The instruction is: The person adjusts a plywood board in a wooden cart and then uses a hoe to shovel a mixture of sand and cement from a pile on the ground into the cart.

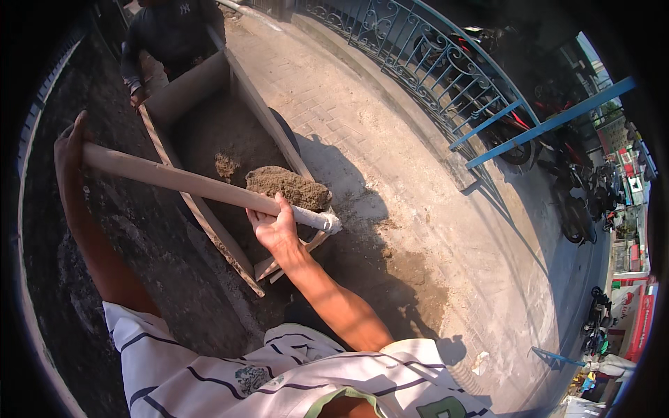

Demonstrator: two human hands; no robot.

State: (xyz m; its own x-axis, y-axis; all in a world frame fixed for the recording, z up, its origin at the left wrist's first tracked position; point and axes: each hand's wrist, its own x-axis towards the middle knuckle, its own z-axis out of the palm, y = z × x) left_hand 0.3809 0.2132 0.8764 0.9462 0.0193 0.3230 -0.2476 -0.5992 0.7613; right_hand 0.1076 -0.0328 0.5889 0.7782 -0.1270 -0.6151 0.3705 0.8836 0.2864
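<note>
A hoe with a long, thick wooden handle (181,182) slants across the wooden cart in front of me. Its pale, crusted end is at the right, and a lump of damp brown soil (289,187) sits beside it, hiding any blade. My left hand (70,150) grips the handle's far left end, fingers pointing up. Near the crusted end, my right hand (275,226) is closed round the handle from below, thumb along it. Below the hoe, the open box cart (261,125) holds dark soil with a smaller clump (226,166) in it.
Another person (174,35) stands at the cart's far end, one hand on its corner. A wheel shows at the cart's right side. Loose soil (404,279) lies on the paving. A blue metal fence (425,63) and gate bar (550,124) stand to the right, with parked motorcycles (575,202) beyond.
</note>
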